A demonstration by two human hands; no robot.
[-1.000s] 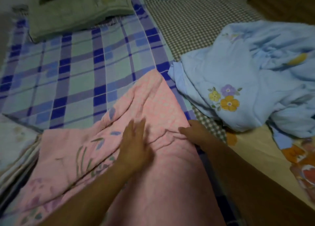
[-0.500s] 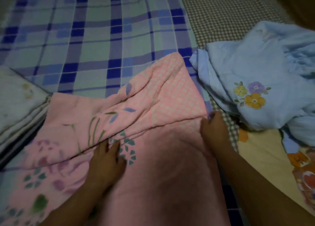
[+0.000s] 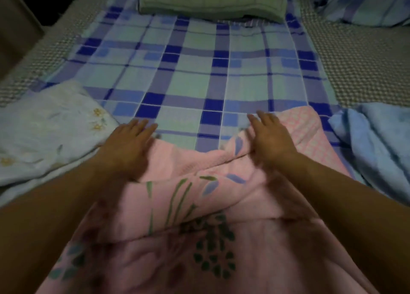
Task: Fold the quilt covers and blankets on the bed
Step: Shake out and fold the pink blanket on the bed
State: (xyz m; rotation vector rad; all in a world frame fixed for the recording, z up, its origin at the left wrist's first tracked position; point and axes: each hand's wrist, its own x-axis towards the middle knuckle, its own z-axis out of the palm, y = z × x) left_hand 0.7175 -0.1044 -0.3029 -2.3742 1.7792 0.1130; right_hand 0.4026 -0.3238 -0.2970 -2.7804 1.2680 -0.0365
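Flat palms (image 3: pixel 127 143) (image 3: pixel 269 136) on pink blanket (image 3: pixel 199 216), lengthwise toward viewer.

Bedding, all matt cloth
Pink floral blanket (image 3: pixel 199 205): soft, waffle-textured, creased; blue plaid sheet (image 3: pixel 188 76): smooth woven cotton.

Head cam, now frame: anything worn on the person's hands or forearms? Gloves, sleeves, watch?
Nothing visible. The left hand and right hand are bare, no gloves or rings that can be made out. Both forearms are bare to the frame edge: no sleeves, watch or bands.
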